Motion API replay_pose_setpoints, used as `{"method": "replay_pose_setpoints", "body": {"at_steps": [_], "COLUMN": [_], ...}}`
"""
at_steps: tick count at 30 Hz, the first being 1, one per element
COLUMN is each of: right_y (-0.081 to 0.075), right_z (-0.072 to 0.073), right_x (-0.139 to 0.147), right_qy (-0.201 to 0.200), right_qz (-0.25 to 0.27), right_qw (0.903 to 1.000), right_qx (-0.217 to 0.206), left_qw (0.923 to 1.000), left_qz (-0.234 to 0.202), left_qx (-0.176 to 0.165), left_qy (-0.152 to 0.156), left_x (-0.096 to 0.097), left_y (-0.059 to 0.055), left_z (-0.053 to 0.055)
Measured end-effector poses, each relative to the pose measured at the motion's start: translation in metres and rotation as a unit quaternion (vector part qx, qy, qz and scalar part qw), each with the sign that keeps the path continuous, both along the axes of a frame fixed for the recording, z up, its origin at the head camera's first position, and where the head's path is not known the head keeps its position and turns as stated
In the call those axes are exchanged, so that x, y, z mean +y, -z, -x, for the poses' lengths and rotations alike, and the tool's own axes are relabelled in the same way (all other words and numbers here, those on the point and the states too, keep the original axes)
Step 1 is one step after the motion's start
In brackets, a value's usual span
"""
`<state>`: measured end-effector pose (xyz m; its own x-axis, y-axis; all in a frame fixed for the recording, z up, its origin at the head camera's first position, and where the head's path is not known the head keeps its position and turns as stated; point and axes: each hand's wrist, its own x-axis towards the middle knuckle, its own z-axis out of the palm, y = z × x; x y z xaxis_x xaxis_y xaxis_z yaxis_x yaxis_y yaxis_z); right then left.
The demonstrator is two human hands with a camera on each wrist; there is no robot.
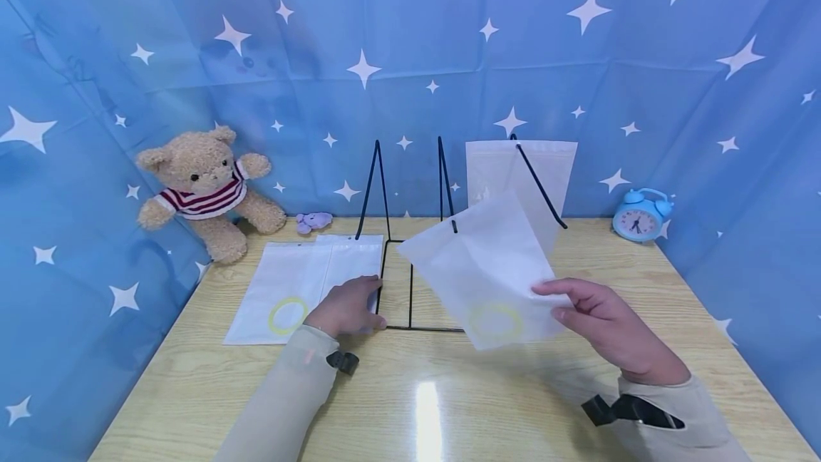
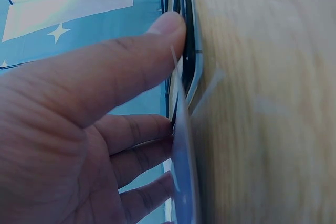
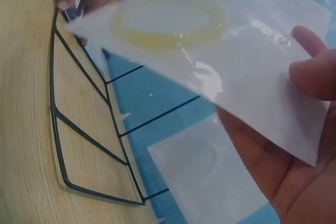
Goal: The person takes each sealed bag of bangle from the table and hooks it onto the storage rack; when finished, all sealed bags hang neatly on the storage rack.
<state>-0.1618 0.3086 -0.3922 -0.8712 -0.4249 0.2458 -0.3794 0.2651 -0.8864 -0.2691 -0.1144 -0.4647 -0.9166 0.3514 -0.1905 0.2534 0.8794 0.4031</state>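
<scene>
Four white pouches (image 1: 474,269), one wire rack (image 1: 410,298), one teddy bear (image 1: 207,184), one purple toy (image 1: 313,222) and one alarm clock (image 1: 638,221) were visible.

Nothing legible, the marks on the blue alarm clock (image 1: 637,224) too small.

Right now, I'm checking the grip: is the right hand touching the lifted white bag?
Touching. The right wrist view shows the right hand gripping the white bag near its edge, thumb over its face and fingers behind.
</scene>
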Motion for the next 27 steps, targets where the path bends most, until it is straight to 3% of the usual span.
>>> {"method": "replay_pose_setpoints", "body": {"at_steps": [8,18,27], "right_y": [0.003,0.004,0.007], "right_z": [0.003,0.004,0.007], "right_x": [-0.007,-0.015,-0.015], "right_qy": [0.002,0.021,0.009], "right_qz": [-0.034,-0.075,-0.125], "right_qw": [0.9993,0.9961,0.9919], "right_qx": [0.014,-0.041,-0.024], "left_qw": [0.9999,1.0,1.0], "left_qz": [0.004,0.001,-0.001], "left_qx": [0.007,0.007,0.004], "left_qy": [0.008,0.007,0.003], "left_x": [0.0,0.0,0.0], "left_y": [-0.001,-0.001,-0.001], "left_z": [0.0,-0.001,-0.001]}}
